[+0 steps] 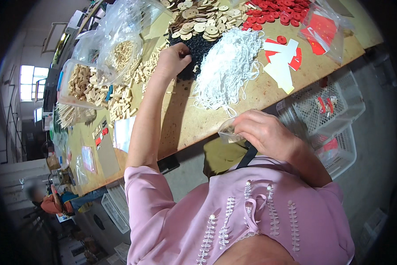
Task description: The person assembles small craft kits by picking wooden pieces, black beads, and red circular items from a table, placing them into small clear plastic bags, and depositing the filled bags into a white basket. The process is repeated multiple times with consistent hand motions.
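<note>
My left hand [173, 61] reaches to the edge of a heap of small black pieces [199, 54]. Its fingers are curled together, and whatever they may hold is hidden. Close to my body, just off the table's front edge, my right hand [264, 132] grips a small clear plastic bag [230, 131]. Something small and pale seems to lie inside the bag, too blurred to name. Between the hands spreads a tangled pile of white string loops [227, 70]. Round wooden discs [207, 27] with holes are heaped beyond the black pieces.
Red discs [281, 9] and red and white cards [283, 62] lie at the right. On the left are small wood blocks [119, 102], a plastic tub [66, 90] and clear bags [112, 48]. White plastic crates [328, 112] stand below the table. Another person [52, 201] is far left.
</note>
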Motion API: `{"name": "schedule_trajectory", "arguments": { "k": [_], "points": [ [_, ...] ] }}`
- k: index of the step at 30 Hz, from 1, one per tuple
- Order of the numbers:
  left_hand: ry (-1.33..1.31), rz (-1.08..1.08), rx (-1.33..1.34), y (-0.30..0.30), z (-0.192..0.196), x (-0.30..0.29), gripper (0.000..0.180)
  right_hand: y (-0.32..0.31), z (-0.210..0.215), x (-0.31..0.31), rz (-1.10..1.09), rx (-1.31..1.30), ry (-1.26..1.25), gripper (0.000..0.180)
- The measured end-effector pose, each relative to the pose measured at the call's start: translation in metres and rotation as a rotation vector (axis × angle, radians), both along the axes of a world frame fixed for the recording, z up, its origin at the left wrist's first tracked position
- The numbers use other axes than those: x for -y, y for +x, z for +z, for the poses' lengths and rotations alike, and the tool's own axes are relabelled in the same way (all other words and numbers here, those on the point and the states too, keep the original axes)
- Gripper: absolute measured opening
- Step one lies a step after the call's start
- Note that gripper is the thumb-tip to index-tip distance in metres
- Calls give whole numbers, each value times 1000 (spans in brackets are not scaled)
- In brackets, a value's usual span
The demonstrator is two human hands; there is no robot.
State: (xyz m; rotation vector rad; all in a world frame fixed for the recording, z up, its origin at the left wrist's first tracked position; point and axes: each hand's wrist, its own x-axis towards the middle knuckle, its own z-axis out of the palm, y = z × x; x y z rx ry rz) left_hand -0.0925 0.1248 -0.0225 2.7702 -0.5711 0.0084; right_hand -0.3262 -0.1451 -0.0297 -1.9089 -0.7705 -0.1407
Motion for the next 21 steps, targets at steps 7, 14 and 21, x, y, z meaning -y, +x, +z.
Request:
{"name": "schedule_trajectory", "arguments": {
  "k": [7,14,21],
  "points": [
    [-544,197,-308,11,-12,-16,17,-3,-2,-2,27,9,-11,11],
    [-1922,374,-1098,-6,-4,-26,12,-2,2,2,52,-58,-22,15],
    [-2293,216,-1162,-50,-9,-15,52,0,1,-5,93,-71,-31,17]
  ]
}}
